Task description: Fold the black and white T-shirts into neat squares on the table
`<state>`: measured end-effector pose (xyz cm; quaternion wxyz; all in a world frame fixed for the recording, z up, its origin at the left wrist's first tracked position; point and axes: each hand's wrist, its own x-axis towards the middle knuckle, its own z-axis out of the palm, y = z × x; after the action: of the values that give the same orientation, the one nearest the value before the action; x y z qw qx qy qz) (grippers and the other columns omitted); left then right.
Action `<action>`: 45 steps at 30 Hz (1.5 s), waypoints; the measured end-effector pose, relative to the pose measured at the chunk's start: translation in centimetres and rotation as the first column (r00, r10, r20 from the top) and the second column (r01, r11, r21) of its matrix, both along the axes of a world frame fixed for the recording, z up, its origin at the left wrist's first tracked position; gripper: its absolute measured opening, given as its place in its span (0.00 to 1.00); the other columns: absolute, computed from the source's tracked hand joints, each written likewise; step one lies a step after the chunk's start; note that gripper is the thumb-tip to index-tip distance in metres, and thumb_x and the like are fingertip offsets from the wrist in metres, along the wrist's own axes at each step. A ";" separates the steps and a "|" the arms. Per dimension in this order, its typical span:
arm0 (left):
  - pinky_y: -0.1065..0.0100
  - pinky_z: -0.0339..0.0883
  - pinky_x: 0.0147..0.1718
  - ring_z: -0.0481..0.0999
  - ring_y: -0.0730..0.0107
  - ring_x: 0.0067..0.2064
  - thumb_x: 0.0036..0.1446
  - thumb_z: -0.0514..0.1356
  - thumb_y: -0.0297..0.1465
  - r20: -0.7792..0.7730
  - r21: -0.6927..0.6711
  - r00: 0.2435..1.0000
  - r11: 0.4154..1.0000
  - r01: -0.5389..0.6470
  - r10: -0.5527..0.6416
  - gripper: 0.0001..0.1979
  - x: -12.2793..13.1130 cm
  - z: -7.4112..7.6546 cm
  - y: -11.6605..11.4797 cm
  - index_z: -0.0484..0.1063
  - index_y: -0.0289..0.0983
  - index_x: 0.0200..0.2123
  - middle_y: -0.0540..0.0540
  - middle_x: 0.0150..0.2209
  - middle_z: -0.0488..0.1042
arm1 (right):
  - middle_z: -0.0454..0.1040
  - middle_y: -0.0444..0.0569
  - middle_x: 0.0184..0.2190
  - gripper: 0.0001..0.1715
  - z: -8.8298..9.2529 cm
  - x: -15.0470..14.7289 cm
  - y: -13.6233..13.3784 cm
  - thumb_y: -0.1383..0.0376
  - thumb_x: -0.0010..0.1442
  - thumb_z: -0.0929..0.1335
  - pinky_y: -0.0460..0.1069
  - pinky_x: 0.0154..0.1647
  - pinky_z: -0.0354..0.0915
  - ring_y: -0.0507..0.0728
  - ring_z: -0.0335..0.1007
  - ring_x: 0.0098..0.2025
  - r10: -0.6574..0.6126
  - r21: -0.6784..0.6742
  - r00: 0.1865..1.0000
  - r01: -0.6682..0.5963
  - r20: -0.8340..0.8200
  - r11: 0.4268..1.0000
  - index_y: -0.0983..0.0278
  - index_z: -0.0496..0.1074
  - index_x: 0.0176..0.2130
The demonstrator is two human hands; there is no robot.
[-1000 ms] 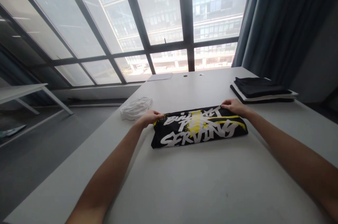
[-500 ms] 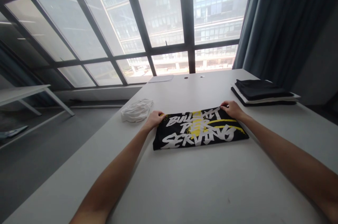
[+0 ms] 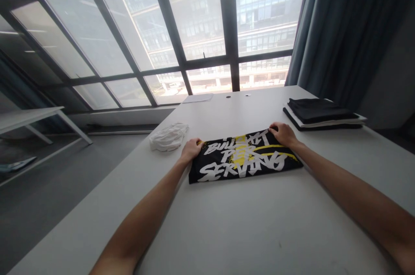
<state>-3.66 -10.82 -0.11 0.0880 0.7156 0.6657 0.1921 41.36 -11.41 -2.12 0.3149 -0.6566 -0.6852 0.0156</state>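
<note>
A folded black T-shirt (image 3: 244,157) with white lettering and a yellow print lies flat on the white table (image 3: 233,219) in front of me. My left hand (image 3: 192,149) pinches its far left corner, thumb over the cloth. At the far right corner, my right hand (image 3: 282,133) grips the edge between thumb and curled fingers. The fingers under the cloth are partly hidden. Close beyond my left hand sits a crumpled white cloth (image 3: 168,136), apart from the shirt.
A stack of folded black and white clothes (image 3: 324,113) rests at the table's right side. Toward the window lie a flat white sheet (image 3: 197,98) and two small round fittings. Another white table (image 3: 32,117) stands at the left, and a dark curtain (image 3: 333,28) hangs at the right.
Both hands keep their hold on the shirt's far corners. The shirt's right end and my right hand have shifted very slightly left; the view has tilted a little.
</note>
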 end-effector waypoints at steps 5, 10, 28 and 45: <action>0.63 0.65 0.51 0.77 0.55 0.50 0.63 0.59 0.35 -0.045 0.068 0.999 0.998 -0.010 0.013 0.14 0.6 1.3 -1.3 0.77 0.35 0.47 0.36 0.47 0.79 | 0.77 0.60 0.47 0.16 0.9 -0.9 -1.0 0.60 0.65 0.66 0.58 0.53 0.66 0.67 0.70 0.51 -0.029 0.062 0.996 0.023 0.087 0.998 0.66 0.77 0.47; 0.57 0.57 0.62 0.67 0.52 0.63 0.69 0.51 0.37 -0.136 0.264 0.966 0.932 0.247 -0.218 0.22 5.5 2.7 -5.2 0.70 0.35 0.61 0.36 0.62 0.69 | 0.69 0.63 0.59 0.24 3.0 -5.7 -3.6 0.58 0.69 0.61 0.63 0.60 0.61 0.70 0.62 0.61 0.030 0.119 0.994 -0.043 0.106 0.992 0.66 0.73 0.56; 0.46 0.41 0.69 0.45 0.52 0.74 0.70 0.41 0.51 -0.210 -0.038 0.877 0.900 0.434 -0.432 0.33 10.1 -0.8 -9.4 0.57 0.42 0.70 0.43 0.73 0.49 | 0.48 0.56 0.73 0.37 -0.2 -7.6 -6.6 0.51 0.70 0.55 0.66 0.71 0.40 0.65 0.38 0.75 0.141 -0.214 0.940 -0.076 0.309 0.974 0.64 0.57 0.70; 0.46 0.38 0.69 0.41 0.53 0.74 0.69 0.43 0.50 -0.242 -0.101 0.867 0.900 0.424 -0.435 0.33 10.3 -0.6 -9.1 0.54 0.43 0.71 0.44 0.74 0.45 | 0.52 0.62 0.72 0.34 0.7 -6.1 -6.5 0.56 0.71 0.54 0.67 0.70 0.42 0.65 0.41 0.74 -0.041 0.012 0.940 0.039 0.339 0.999 0.71 0.59 0.68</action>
<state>6.66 -19.90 -0.74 0.0567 0.8624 0.4997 0.0576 35.26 -17.87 -1.39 0.1942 -0.6623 -0.7159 -0.1058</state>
